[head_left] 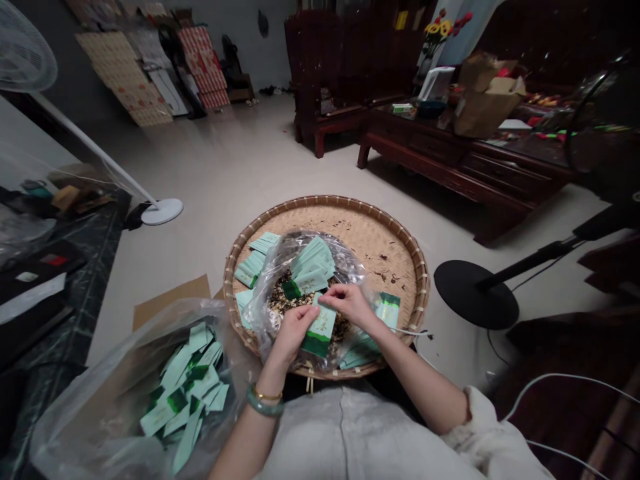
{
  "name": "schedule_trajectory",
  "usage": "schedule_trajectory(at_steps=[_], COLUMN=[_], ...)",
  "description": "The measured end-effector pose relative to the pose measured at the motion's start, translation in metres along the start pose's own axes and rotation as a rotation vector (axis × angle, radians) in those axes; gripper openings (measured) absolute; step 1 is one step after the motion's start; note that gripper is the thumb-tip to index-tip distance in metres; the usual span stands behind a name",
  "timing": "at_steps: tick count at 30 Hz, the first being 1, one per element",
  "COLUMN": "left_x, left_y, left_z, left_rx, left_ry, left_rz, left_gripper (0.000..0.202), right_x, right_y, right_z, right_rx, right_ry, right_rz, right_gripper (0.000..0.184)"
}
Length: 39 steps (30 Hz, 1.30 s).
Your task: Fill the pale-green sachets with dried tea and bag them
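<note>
Between both hands is a green tea packet (320,329), pale at the top with a dark green lower band. My left hand (296,331) pinches its left edge, and my right hand (350,305) pinches its top edge. Beneath them an open clear plastic bag (265,293) holds loose dark and yellowish dried tea (285,297). A fanned stack of similar packets (313,263) lies on that tea. All of this rests on a round woven bamboo tray (400,243). More packets (260,257) lie at the tray's left side, and others (387,308) at its right.
At lower left, a large clear bag (100,407) holds many packets (187,380). A white fan base (163,211) stands at left, a black fan base (477,295) at right. White cables (550,377) run along the right. A dark wooden table (450,153) stands behind.
</note>
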State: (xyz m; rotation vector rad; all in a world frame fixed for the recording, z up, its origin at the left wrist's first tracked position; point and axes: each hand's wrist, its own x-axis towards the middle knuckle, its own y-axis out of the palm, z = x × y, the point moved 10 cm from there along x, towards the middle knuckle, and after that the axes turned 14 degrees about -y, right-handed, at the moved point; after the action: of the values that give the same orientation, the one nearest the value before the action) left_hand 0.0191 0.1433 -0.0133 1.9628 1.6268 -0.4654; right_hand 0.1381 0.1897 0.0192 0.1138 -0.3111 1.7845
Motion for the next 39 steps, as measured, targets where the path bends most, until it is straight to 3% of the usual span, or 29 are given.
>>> schedule_trajectory(at_steps=[3,8,11,15,21,27,32,34,39], left_x=[-0.003,-0.002,-0.002,-0.003,-0.004,-0.006,-0.004,-0.003,-0.001], left_y=[0.014,0.003,0.0,0.004,0.001,-0.003,-0.003,-0.002,0.001], left_z=[0.011,0.009,0.005,0.004,0.005,0.004,0.003,0.004,0.005], left_rx=[0.009,-0.109,-0.194,-0.238,-0.237,-0.213,-0.199,-0.185,-0.103], left_ry=[-0.11,-0.119,-0.1,-0.094,-0.072,-0.069,-0.058,-0.06,-0.065], left_rz=[0.118,0.027,0.021,0.063,0.048,0.043,0.05,0.051,0.029], left_gripper=[0.046,0.049,0.047,0.046,0.049,0.05,0.049,0.048,0.044], right_x=[0.002,0.002,-0.006,-0.018,-0.015,-0.018,-0.022,-0.023,-0.019], right_y=[-0.002,-0.033,-0.038,-0.03,-0.025,-0.045,-0.081,-0.074,-0.041], right_z=[-0.004,0.006,0.001,-0.022,-0.035,-0.041,-0.014,-0.001,0.037], right_rx=[-0.01,-0.37,-0.66,-0.854,-0.974,-0.767,-0.351,-0.221,-0.227], right_ry=[0.012,-0.113,-0.149,-0.084,-0.002,0.087,0.082,0.1,0.006], right_rz=[-0.01,-0.09,0.021,0.184,0.218,0.175,0.081,0.187,0.385], right_gripper=[0.031,0.033,0.021,0.044,0.054,0.044,0.048,0.052,0.052])
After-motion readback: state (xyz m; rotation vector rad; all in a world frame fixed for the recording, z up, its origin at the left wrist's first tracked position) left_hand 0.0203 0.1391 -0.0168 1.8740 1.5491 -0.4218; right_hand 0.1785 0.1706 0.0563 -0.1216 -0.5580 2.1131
